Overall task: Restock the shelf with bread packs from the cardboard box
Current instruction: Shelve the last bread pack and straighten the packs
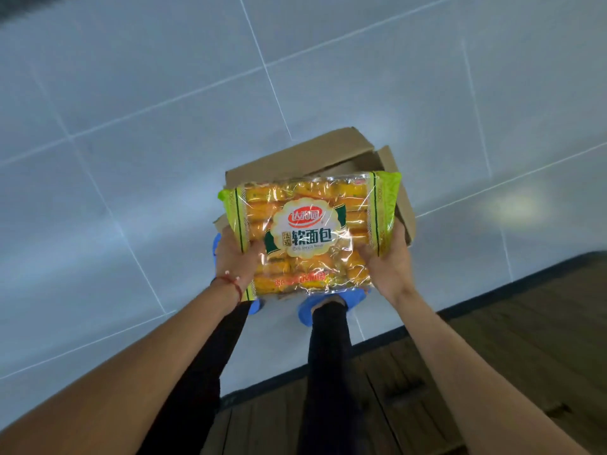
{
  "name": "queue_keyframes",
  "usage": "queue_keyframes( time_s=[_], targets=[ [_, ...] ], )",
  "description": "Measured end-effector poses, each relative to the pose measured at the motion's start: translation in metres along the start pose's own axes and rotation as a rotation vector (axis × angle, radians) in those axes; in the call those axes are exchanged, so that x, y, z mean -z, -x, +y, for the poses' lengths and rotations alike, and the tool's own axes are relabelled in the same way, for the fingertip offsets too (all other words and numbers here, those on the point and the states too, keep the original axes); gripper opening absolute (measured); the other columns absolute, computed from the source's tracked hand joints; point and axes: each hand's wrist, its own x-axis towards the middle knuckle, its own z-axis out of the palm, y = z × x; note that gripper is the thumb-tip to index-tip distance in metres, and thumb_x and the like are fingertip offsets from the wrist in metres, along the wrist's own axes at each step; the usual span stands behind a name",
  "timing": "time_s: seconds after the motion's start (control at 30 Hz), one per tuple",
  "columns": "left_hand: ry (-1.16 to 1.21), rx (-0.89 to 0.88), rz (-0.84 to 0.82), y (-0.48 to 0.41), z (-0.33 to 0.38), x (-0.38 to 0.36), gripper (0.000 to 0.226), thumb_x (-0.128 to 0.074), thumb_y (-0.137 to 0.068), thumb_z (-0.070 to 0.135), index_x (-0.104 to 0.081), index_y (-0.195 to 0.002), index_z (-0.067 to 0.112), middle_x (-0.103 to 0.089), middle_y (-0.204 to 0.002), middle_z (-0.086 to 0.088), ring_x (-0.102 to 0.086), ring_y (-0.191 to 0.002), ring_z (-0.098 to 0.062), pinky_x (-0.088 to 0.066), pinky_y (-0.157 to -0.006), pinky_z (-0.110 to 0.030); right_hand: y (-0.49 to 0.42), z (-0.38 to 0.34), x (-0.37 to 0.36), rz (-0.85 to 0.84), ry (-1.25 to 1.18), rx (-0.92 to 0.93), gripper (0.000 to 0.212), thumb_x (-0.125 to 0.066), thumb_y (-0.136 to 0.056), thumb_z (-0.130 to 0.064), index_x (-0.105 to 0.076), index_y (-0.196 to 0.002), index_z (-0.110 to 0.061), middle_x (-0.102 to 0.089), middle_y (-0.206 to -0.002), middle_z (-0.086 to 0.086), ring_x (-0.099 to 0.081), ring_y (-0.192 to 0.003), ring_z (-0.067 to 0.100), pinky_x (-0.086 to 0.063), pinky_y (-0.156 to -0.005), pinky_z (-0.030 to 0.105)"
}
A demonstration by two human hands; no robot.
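While it is gripped at both short ends, the bread pack [308,231] is held flat in the air, face up, directly above the open cardboard box [331,159]. Its clear wrapper shows rows of yellow-orange bread pieces, a round white label with a red logo and dark printed characters sits at the middle, and green bands run along the left and right edges. The left hand [235,254] is closed on the near left corner of the pack, with the thumb laid over the top of the green band and the fingers hidden beneath the wrapper. The right hand [389,261] is closed on the near right corner in the same manner, thumb on top and fingers tucked under. A red string bracelet [231,280] is worn on the left wrist. Most of the box interior is covered by the pack, so whether more packs lie inside cannot be told; brown flaps are seen standing open at the far side and at the right. The box rests on a pale grey tiled floor [131,126]. Below the pack, dark trouser legs [325,353] and blue shoe covers [308,307] are seen. A dark wooden surface [512,339] edged with a black strip fills the lower right corner.
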Motion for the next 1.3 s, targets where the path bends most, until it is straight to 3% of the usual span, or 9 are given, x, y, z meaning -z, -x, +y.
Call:
queue_keyframes(
  time_s=[0.47,0.57,0.63,0.77,0.87,0.97,1.03,1.17,1.3],
  targets=[
    [0.039,-0.441,0.013,0.185,0.131,0.21,0.033,-0.055,-0.091,0.04,-0.048,-0.12,0.025,-0.059,-0.119,-0.005,-0.062,-0.11,-0.018,-0.054,-0.093,-0.046,0.2,-0.179,0.022,0.137,-0.296,0.267,0.068,-0.082,-0.085,-0.021,-0.046,-0.14,-0.038,-0.063,-0.134,-0.007,-0.062,-0.126,0.017,-0.053,-0.104,0.055],
    [0.127,-0.523,0.027,0.229,0.147,0.23,0.021,-0.052,-0.1,0.021,-0.047,-0.119,0.026,-0.058,-0.109,0.013,-0.058,-0.098,0.016,-0.051,-0.086,-0.015,0.227,-0.21,0.041,0.165,-0.322,0.354,0.062,-0.082,-0.086,-0.014,-0.047,-0.13,-0.042,-0.066,-0.13,-0.003,-0.064,-0.121,0.017,-0.056,-0.099,0.032],
    [0.158,-0.584,0.056,0.254,0.155,0.242,0.024,-0.051,-0.101,0.02,-0.047,-0.123,0.026,-0.06,-0.114,0.008,-0.061,-0.104,0.005,-0.051,-0.084,-0.02,0.244,-0.231,0.055,0.145,-0.336,0.415,0.062,-0.08,-0.088,-0.016,-0.044,-0.133,-0.039,-0.066,-0.131,-0.002,-0.065,-0.116,0.01,-0.052,-0.083,0.007],
    [0.221,-0.693,0.142,0.293,0.179,0.266,0.022,-0.051,-0.1,0.023,-0.048,-0.122,0.028,-0.056,-0.126,-0.004,-0.058,-0.108,-0.014,-0.047,-0.087,-0.026,0.274,-0.273,0.075,0.147,-0.361,0.515,0.069,-0.076,-0.092,-0.018,-0.038,-0.148,-0.028,-0.062,-0.137,-0.006,-0.063,-0.123,0.008,-0.057,-0.1,0.035],
    [0.242,-0.776,0.2,0.315,0.204,0.288,0.02,-0.051,-0.101,0.021,-0.049,-0.121,0.024,-0.057,-0.123,-0.006,-0.059,-0.106,-0.018,-0.047,-0.08,-0.017,0.291,-0.309,0.081,0.182,-0.378,0.58,0.064,-0.074,-0.095,-0.015,-0.039,-0.147,-0.03,-0.061,-0.135,-0.008,-0.061,-0.124,0.01,-0.054,-0.105,0.042],
    [0.204,-0.836,0.264,0.326,0.231,0.313,0.045,-0.049,-0.101,0.028,-0.039,-0.144,0.019,-0.043,-0.146,-0.001,-0.04,-0.134,-0.018,-0.033,-0.113,-0.034,0.302,-0.348,0.084,0.199,-0.359,0.646,0.063,-0.073,-0.094,-0.013,-0.04,-0.145,-0.031,-0.06,-0.133,-0.011,-0.059,-0.125,0.008,-0.05,-0.11,0.045],
    [0.188,-0.847,0.312,0.329,0.251,0.333,0.058,-0.049,-0.1,0.035,-0.029,-0.152,0.016,-0.034,-0.153,0.001,-0.029,-0.141,-0.015,-0.023,-0.119,-0.036,0.305,-0.374,0.083,0.211,-0.361,0.701,0.061,-0.071,-0.095,-0.011,-0.04,-0.144,-0.032,-0.059,-0.131,-0.015,-0.057,-0.124,0.0,-0.049,-0.111,0.042],
    [0.202,-1.023,0.414,0.321,0.293,0.38,0.027,-0.049,-0.097,0.032,-0.051,-0.123,0.024,-0.056,-0.119,0.0,-0.051,-0.111,-0.019,-0.043,-0.1,-0.045,0.307,-0.432,0.071,0.239,-0.371,0.796,0.059,-0.068,-0.098,-0.014,-0.038,-0.143,-0.038,-0.056,-0.134,-0.019,-0.053,-0.126,-0.006,-0.046,-0.111,0.035],
    [0.215,-1.089,0.455,0.298,0.34,0.431,0.028,-0.05,-0.099,0.031,-0.05,-0.124,0.02,-0.056,-0.115,-0.004,-0.052,-0.108,-0.023,-0.045,-0.097,-0.049,0.297,-0.499,0.047,0.268,-0.382,0.837,0.06,-0.067,-0.099,-0.019,-0.037,-0.149,-0.035,-0.055,-0.139,-0.021,-0.053,-0.132,0.0,-0.046,-0.113,0.039]
  ],
)
